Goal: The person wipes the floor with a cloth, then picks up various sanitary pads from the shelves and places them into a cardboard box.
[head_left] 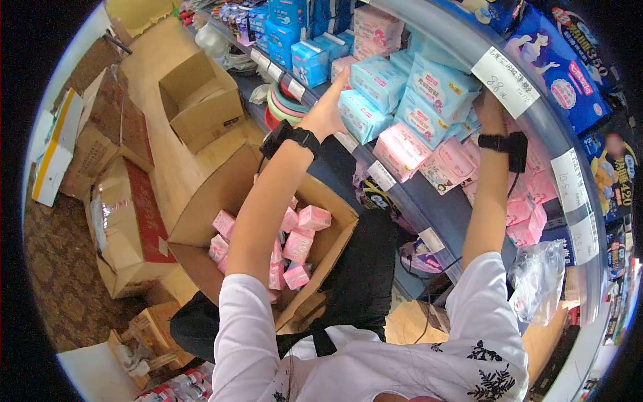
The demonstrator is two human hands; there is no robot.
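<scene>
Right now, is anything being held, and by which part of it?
Light-blue packs sit between the left hand and right hand, but whether either hand grips them cannot be told.

Light blue packs (429, 90) lie stacked, slightly tilted, on the shelf (432, 206) beside pink packs (402, 151).

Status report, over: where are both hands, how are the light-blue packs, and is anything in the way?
Left hand beside light-blue packs. Right hand at their other side, partly hidden. Packs stacked. Price label overhangs right hand.
</scene>
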